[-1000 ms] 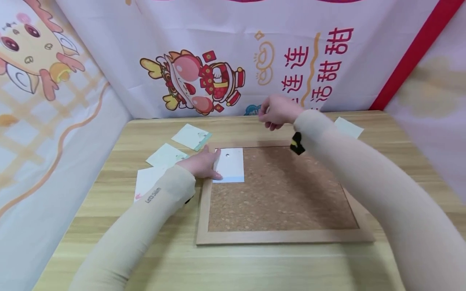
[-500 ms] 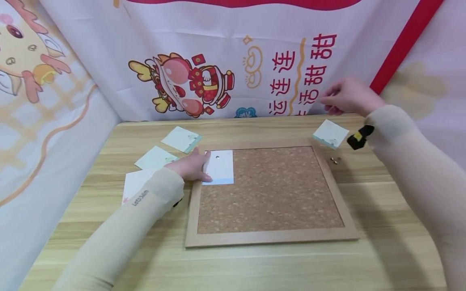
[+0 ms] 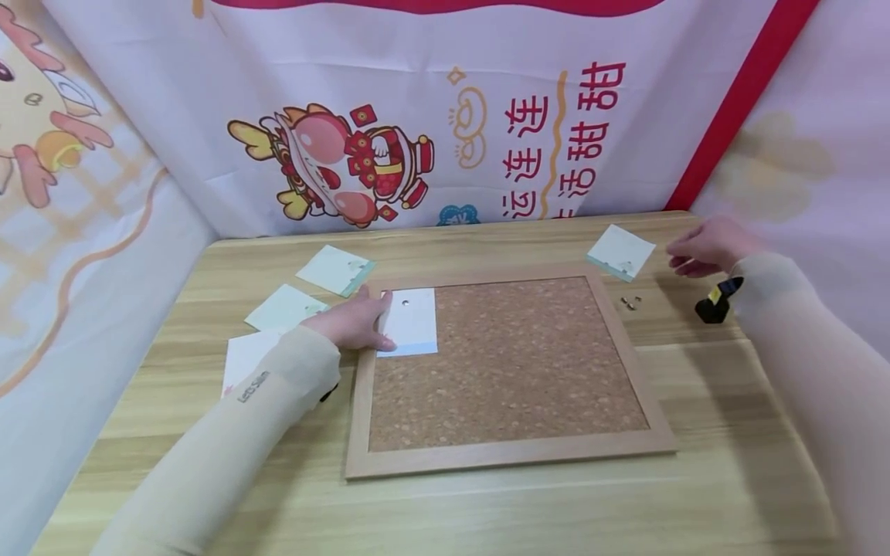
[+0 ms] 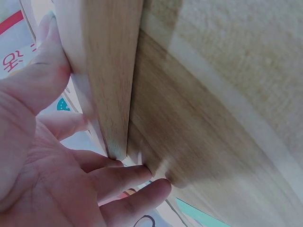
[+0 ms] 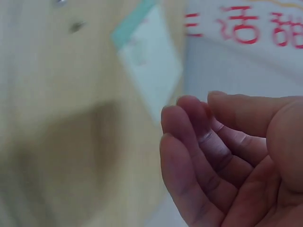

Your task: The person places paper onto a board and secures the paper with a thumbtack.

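My left hand (image 3: 356, 320) lies over the left side of a wooden-framed corkboard (image 3: 514, 371). Its thumb and index finger touch a white note sheet (image 3: 417, 328) with a blue lower strip, in the board's upper left corner. A small metal thumbtack (image 3: 406, 303) sits near that sheet's top. Seen from the left wrist, the other fingers (image 4: 120, 182) reach past the frame's edge (image 4: 106, 71). My right hand (image 3: 712, 245) hovers at the table's right, fingers loosely bent, nothing visible in it. Several small metal tacks (image 3: 630, 303) lie nearby, left of and below it.
A pale green note (image 3: 621, 251) lies behind the tacks. Left of the board are two green notes (image 3: 337, 269) and a white note (image 3: 246, 355), partly covered by the left forearm. Printed cloth (image 3: 389, 62) walls the table's back and sides.
My right hand has swung right from above the board's far edge and come down beside the tacks. The head view has shifted right. My left hand keeps its place on the sheet.
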Action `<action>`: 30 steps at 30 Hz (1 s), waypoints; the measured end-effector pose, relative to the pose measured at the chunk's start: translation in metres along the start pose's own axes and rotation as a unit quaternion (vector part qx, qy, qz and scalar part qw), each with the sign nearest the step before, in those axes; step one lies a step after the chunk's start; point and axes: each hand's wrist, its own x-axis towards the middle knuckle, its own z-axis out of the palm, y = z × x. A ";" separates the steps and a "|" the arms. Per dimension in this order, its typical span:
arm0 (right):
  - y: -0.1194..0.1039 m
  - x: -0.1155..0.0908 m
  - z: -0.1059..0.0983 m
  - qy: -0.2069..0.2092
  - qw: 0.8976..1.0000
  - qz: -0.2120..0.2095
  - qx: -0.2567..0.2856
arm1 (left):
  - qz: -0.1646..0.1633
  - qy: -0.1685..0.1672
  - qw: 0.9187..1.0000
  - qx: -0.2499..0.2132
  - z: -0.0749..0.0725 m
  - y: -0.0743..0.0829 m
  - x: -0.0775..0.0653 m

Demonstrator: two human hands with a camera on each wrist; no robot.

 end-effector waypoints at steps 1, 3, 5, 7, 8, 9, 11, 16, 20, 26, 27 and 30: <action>0.005 0.002 0.002 -0.003 1.000 0.008 0.006 | 0.001 0.001 1.000 0.001 0.000 -0.001 0.000; 0.012 0.007 0.007 -0.007 1.000 0.020 0.007 | 0.000 0.002 1.000 0.002 0.001 -0.003 -0.001; 0.016 0.011 0.010 -0.009 1.000 0.026 0.003 | -0.002 0.004 1.000 0.000 0.001 -0.005 -0.003; 0.018 0.016 0.012 -0.007 1.000 0.026 -0.004 | -0.001 0.005 1.000 -0.002 0.001 -0.005 -0.004; 0.020 0.019 0.013 -0.005 1.000 0.028 -0.007 | 0.000 0.006 1.000 -0.005 0.001 -0.005 -0.004; 0.021 0.022 0.013 -0.003 1.000 0.028 -0.014 | 0.002 0.007 1.000 -0.005 0.001 -0.005 -0.004; 0.022 0.026 0.012 -0.002 0.999 0.029 -0.034 | 0.006 0.008 1.000 -0.009 0.001 -0.003 -0.004; 0.027 0.042 0.012 0.007 0.994 0.028 -0.105 | 0.013 0.006 1.000 -0.011 0.001 -0.001 -0.003; 0.023 0.055 0.014 0.017 0.979 0.022 -0.203 | 0.011 0.005 1.000 -0.014 0.002 -0.002 -0.002; 0.012 0.068 0.023 0.045 0.949 0.063 -0.306 | 0.010 0.006 1.000 -0.017 0.003 -0.002 0.000; 0.011 0.071 0.025 0.052 0.947 0.069 -0.309 | 0.008 0.006 1.000 -0.017 0.003 -0.002 0.001; 0.008 0.080 0.028 0.064 0.943 0.087 -0.315 | 0.008 0.010 1.000 -0.016 0.003 -0.003 0.000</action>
